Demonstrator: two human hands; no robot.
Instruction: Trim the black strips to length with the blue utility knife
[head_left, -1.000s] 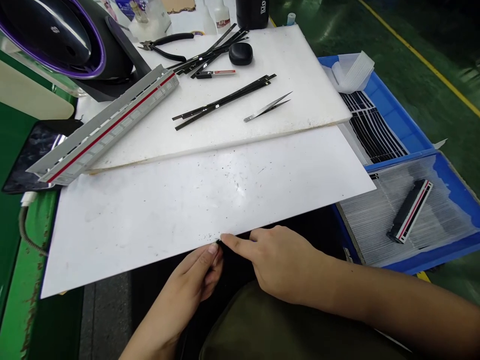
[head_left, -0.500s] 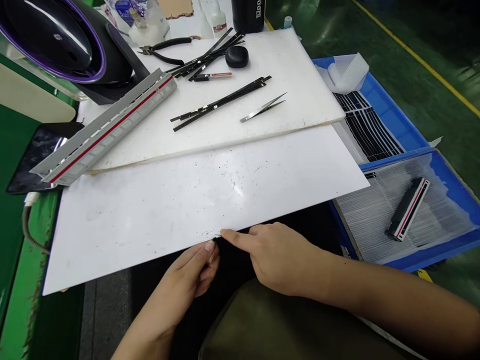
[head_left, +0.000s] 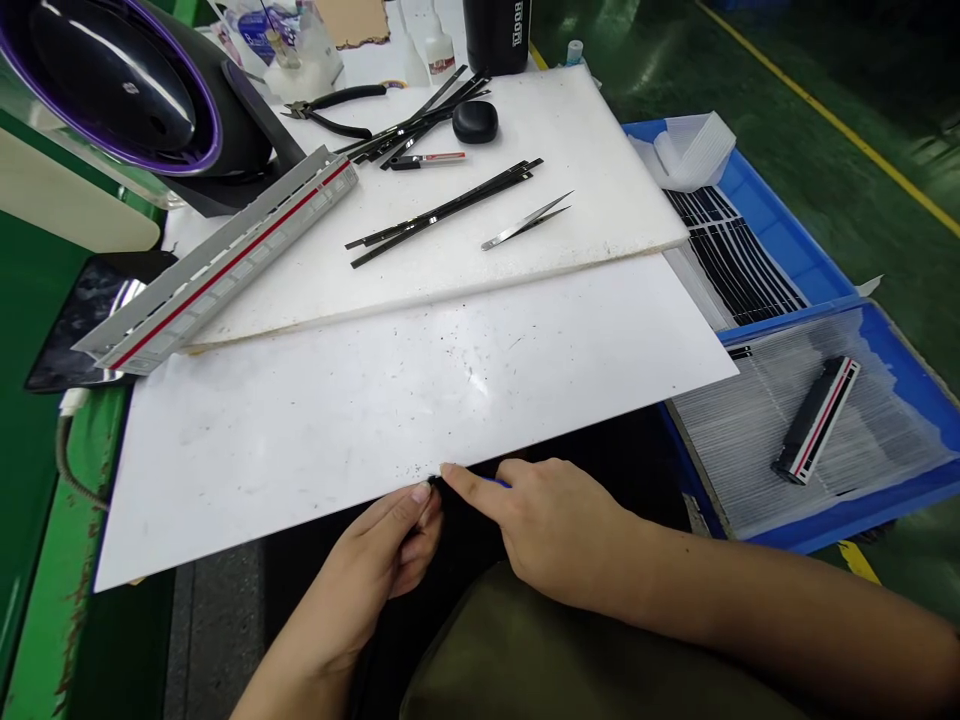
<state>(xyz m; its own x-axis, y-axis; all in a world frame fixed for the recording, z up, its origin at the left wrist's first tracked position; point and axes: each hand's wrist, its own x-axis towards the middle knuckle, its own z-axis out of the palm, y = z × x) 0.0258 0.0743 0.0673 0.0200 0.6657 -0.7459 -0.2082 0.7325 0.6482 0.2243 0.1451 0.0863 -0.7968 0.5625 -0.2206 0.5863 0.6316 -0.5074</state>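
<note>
At the near edge of the white sheet (head_left: 315, 420), my left hand (head_left: 394, 535) is closed, thumb pressed against the fingers on a small dark piece (head_left: 433, 481) whose kind I cannot make out. My right hand (head_left: 555, 525) is just to the right, index finger stretched to the edge beside that piece and the other fingers curled under. A sliver of a blue object (head_left: 498, 482) shows behind the right index finger; the rest of it is hidden by the hand. Dark specks lie on the sheet near both fingertips.
On the white foam board (head_left: 585, 220) lie tweezers (head_left: 527, 222), black strips (head_left: 446, 212), a marker (head_left: 427, 160), a black case (head_left: 475, 121) and pliers (head_left: 337, 108). A grey channel with a red stripe (head_left: 225, 265) leans at left. Blue trays (head_left: 821, 535) stand at right.
The view has shifted slightly. The blue sliver behind my right index finger now shows. My left hand keeps its pinch at the sheet's edge.
</note>
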